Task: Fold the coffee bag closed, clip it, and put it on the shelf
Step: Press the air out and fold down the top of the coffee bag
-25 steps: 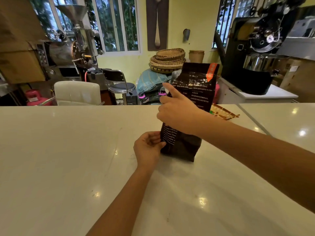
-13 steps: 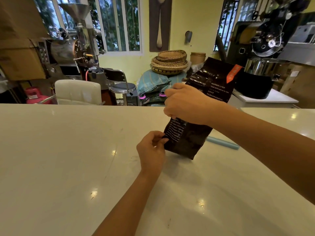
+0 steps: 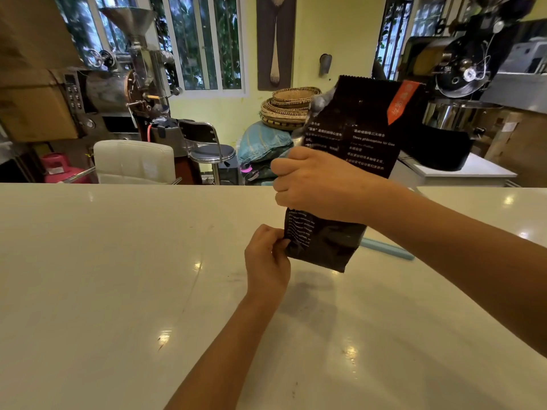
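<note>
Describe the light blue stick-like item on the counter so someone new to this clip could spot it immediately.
Start at the wide white counter, then find the black coffee bag that both hands hold near its far edge. Just right of the bag's bottom, under the right forearm, lies a slim light blue bar, partly hidden. It is the only pale blue thing lying flat on the counter; whether it is the clip cannot be told.

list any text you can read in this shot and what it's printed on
"Three philosophies for Gae...": white print on the black coffee bag; the end is unclear.
Other white lines on the bag, some in Chinese: too small or blurred to read.
Orange tag at the bag's top corner: characters blurred.
Control panel of the roaster: nothing legible.
</note>
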